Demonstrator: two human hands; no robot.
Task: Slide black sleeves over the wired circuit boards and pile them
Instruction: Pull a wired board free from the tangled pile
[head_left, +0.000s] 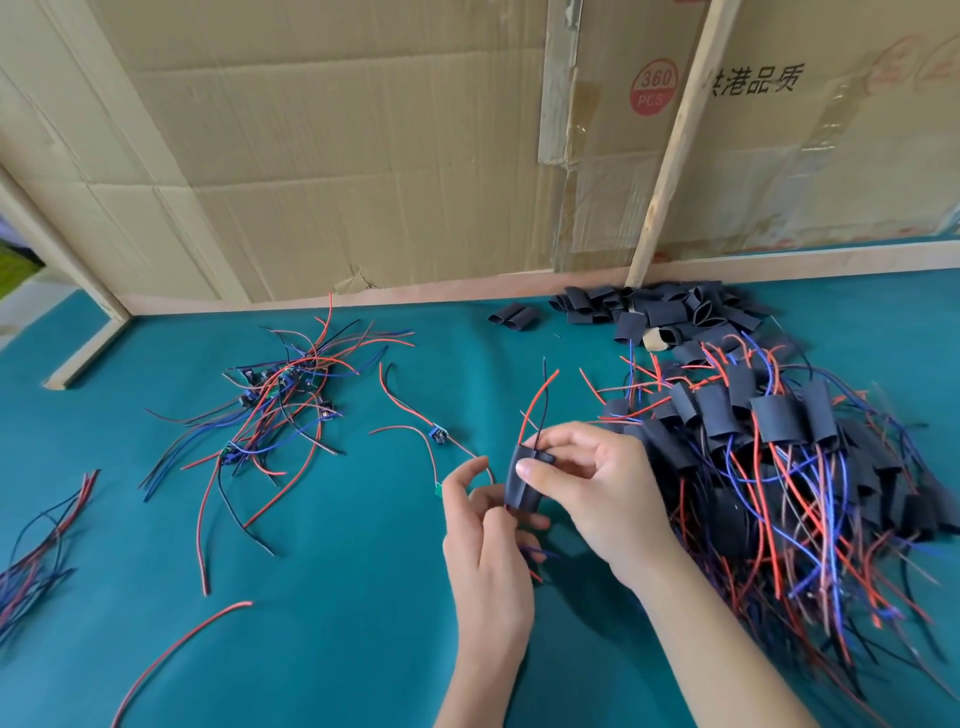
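Note:
My right hand (597, 493) pinches the top of a black sleeve (521, 486) held upright over the teal table. My left hand (483, 525) grips the sleeve's lower end from the left. A red wire and a black wire (537, 400) stick up out of the sleeve; the board inside is hidden. A tangle of unsleeved wired boards (280, 395) lies to the left. One loose wired board (438, 434) rests just beyond my left hand. Empty black sleeves (670, 312) are heaped at the back right. A big pile of sleeved boards (779, 457) spreads on the right.
A cardboard wall (363, 156) and a leaning wooden slat (675, 140) close off the back. A bundle of loose wires (36, 561) lies at the left edge, and a single red wire (176, 654) lies near the front. Teal cloth (311, 623) covers the table.

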